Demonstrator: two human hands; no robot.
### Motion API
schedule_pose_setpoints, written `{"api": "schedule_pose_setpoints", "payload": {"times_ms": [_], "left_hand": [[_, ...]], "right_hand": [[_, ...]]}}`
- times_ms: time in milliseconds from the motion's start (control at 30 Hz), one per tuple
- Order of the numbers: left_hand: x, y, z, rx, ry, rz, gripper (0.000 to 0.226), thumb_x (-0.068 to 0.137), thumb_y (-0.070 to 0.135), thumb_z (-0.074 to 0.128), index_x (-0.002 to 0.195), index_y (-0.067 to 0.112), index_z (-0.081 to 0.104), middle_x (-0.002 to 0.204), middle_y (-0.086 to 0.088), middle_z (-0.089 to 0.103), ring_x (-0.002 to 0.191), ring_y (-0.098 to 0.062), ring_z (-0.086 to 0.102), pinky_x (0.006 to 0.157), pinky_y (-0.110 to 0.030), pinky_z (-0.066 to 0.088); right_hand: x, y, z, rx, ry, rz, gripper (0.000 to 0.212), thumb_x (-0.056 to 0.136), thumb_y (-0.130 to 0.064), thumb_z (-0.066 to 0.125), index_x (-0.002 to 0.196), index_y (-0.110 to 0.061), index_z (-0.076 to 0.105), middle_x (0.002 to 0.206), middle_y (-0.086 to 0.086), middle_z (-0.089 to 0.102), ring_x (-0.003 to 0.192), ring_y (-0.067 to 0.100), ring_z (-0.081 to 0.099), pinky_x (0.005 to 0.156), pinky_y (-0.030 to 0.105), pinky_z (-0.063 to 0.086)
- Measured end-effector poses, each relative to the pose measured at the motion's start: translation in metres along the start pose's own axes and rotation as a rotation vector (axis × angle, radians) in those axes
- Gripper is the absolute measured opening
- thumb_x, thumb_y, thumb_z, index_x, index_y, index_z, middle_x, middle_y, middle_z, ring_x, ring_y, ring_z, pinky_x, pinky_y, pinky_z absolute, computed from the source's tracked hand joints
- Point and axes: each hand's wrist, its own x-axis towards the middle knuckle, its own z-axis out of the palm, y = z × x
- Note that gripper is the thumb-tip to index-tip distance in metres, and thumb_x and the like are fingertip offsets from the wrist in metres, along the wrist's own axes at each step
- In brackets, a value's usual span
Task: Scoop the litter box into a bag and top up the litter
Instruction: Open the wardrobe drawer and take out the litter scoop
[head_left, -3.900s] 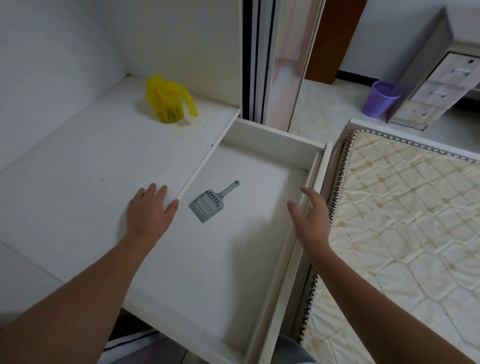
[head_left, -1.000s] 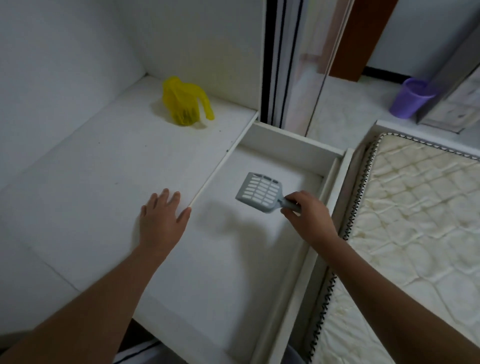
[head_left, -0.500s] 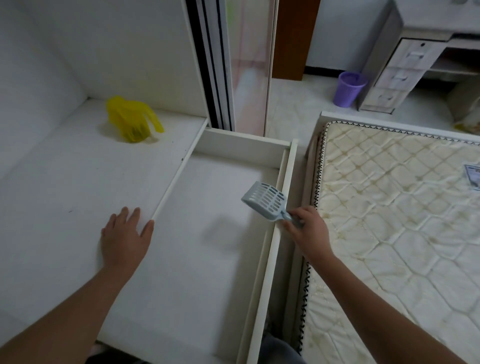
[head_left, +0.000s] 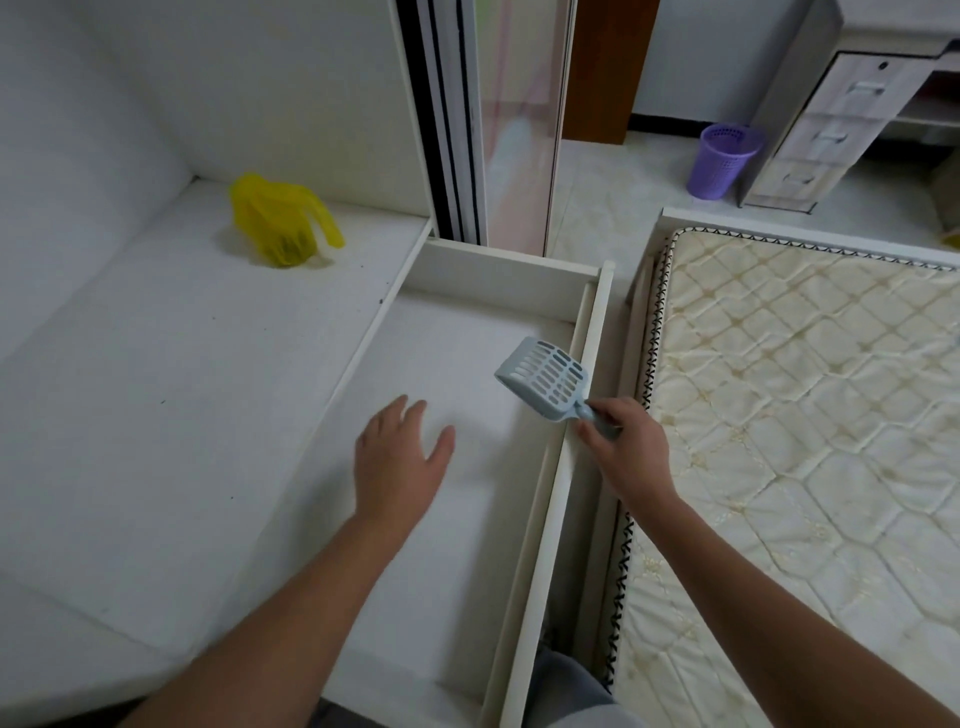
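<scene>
My right hand (head_left: 628, 449) grips the handle of a grey-blue slotted litter scoop (head_left: 545, 376), held in the air over the right rim of an open white drawer (head_left: 558, 447). The scoop's head points up and to the left and holds nothing. My left hand (head_left: 397, 460) hovers over the drawer's bare floor with its fingers spread and holds nothing. A yellow plastic bag (head_left: 278, 223) with something dark inside stands on the white platform (head_left: 171, 395) at the back left.
A bare quilted mattress (head_left: 810, 426) lies right of the drawer. Sliding door panels (head_left: 488, 119) stand behind the drawer. On the tiled floor at the back right are a purple waste basket (head_left: 724, 161) and a grey drawer cabinet (head_left: 831, 119).
My right hand took the scoop from the drawer floor and lifted it to the drawer's right rim. My left hand left the platform edge and moved right over the drawer.
</scene>
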Motion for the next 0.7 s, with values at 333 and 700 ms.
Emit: {"api": "schedule_pose_setpoints", "payload": {"times_ms": [333, 700], "left_hand": [[-0.029, 0.102, 0.048, -0.005, -0.318, 0.573, 0.064, 0.091, 0.048, 0.051, 0.145, 0.016, 0.036, 0.155, -0.007, 0.031, 0.143, -0.022, 0.028, 0.115, -0.041, 0.030], [-0.015, 0.089, 0.033, 0.164, -0.227, 0.726, 0.057, 0.078, 0.033, 0.069, 0.128, 0.009, 0.058, 0.134, -0.010, 0.057, 0.123, -0.023, 0.054, 0.109, -0.031, 0.035]], "right_hand": [[0.005, 0.005, -0.025, -0.056, 0.051, -0.029, 0.029, 0.084, -0.030, 0.071, 0.111, -0.019, 0.068, 0.095, -0.006, 0.062, 0.080, 0.004, 0.055, 0.068, 0.014, 0.042], [0.010, 0.005, -0.024, -0.009, 0.007, -0.007, 0.031, 0.085, -0.025, 0.071, 0.114, -0.016, 0.069, 0.095, -0.009, 0.058, 0.078, 0.002, 0.053, 0.066, 0.007, 0.035]]}}
